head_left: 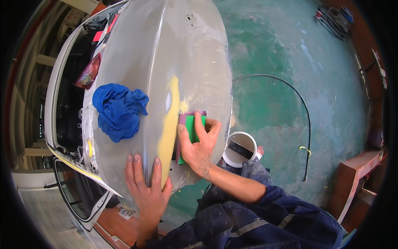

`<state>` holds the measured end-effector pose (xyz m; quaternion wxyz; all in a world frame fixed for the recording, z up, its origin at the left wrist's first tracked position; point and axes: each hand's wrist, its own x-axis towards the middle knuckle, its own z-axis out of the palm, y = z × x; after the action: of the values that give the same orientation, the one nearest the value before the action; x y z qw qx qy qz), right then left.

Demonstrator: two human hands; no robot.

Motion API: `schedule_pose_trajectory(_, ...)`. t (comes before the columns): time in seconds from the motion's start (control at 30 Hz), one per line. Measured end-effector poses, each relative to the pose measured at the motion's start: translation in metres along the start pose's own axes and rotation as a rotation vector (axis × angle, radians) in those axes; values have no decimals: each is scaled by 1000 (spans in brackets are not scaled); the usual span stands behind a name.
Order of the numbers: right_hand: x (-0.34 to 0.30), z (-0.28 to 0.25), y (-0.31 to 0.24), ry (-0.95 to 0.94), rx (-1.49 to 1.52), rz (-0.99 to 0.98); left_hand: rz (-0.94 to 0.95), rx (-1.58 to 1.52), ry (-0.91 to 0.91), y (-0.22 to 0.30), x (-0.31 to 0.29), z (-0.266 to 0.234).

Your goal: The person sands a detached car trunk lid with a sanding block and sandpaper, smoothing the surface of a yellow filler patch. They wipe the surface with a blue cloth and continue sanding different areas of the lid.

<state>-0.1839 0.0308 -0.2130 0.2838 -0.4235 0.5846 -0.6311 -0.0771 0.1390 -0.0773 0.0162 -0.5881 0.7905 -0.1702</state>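
Right hand (pixel 200 146) grips green sanding block (pixel 190 126) just right of yellow filler strip (pixel 169 124) — axes seemingly near-parallel; left hand (pixel 146 191) flat, gripping nothing.

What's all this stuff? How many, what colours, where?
Curved metal car panel: one, grey, centre.
Smooth strip: one, yellow, on panel.
Crumpled cloth: one, blue, on panel.
Rectangular block: one, green and purple, on panel.
Tail light: one, red, left.
Round bucket: one, white, lower centre.
Rectangular slab: one, black, inside bucket.
Thin hose: one, black, right.
Floor: one, green, right.
Boxy bench: one, reddish, lower right.
Jumbled gear: several, dark, upper right.
Clothing: some, navy, bottom.
Left grip: one, bare, on panel.
Right grip: one, bare, holding block.
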Motion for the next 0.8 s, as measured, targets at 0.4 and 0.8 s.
schedule_pose_trajectory(0.4,42,22,-9,214,57,116,18,-3,12,0,-5,2)
schedule_pose_trajectory(0.8,91,-4,4,366,330,389,107,-33,191,-51,59,-25)
